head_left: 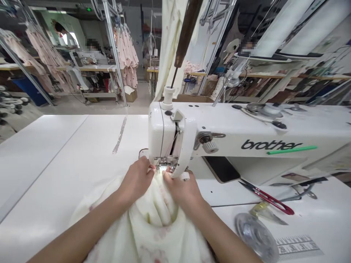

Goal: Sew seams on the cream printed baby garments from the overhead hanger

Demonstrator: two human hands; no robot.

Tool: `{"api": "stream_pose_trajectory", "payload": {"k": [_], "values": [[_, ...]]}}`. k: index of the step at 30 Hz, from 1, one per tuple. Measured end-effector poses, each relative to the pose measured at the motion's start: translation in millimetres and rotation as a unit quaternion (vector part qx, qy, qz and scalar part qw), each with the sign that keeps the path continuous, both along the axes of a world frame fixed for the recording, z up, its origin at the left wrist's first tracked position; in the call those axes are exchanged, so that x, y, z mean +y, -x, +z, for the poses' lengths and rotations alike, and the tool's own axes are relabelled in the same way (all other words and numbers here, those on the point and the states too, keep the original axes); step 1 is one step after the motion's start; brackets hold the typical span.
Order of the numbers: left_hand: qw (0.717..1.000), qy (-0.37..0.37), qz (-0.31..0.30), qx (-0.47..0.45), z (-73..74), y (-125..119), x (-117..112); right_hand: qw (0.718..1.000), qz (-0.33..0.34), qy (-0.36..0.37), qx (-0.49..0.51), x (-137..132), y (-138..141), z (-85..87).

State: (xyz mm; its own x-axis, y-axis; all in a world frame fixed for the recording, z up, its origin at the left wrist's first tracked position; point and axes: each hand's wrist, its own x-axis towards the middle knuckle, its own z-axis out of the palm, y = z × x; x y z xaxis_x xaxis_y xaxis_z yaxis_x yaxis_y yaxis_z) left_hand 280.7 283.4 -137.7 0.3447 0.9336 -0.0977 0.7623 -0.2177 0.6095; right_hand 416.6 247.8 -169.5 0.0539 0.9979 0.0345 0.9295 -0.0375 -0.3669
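Observation:
Pale cream fabric (156,219) with faint pink prints hangs in folds over the table's front edge and runs up to the needle area of a white Brother sewing machine (219,128). My left hand (138,177) pinches the fabric just left of the presser foot (164,166). On the other side, my right hand (182,184) grips the same cloth close to the foot, its fingers partly behind the machine's white front guard. A small light shines on the cloth there. The needle tip and the fabric edge are too small to make out.
Right of the machine's needle lie a dark phone (223,168), red-handled scissors (271,199), a clear round disc (256,233) and a ruler (298,246). Thread cones (287,29) stand above. Behind are garment racks (127,54) and people at other machines.

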Motion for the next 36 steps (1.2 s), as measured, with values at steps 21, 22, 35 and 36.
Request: {"api": "stream_pose_trajectory", "payload": {"k": [21, 22, 35, 36], "values": [[0.998, -0.056, -0.009, 0.037, -4.4, -1.1, 5.0, 1.0, -0.002, 0.006, 0.015, 0.0, 2.1, 9.1], [0.998, -0.057, -0.007, 0.035, -4.0, -1.5, 5.1, 1.0, -0.005, 0.004, 0.014, 0.8, 2.2, 8.5], [0.998, -0.05, 0.015, 0.022, -0.5, -3.9, 6.1, 0.998, -0.019, -0.039, 0.042, 1.2, 0.8, 0.0], [0.998, -0.051, 0.011, 0.02, -0.2, -3.1, 5.8, 0.998, -0.01, -0.045, 0.053, -0.8, -1.8, 0.0]]}}
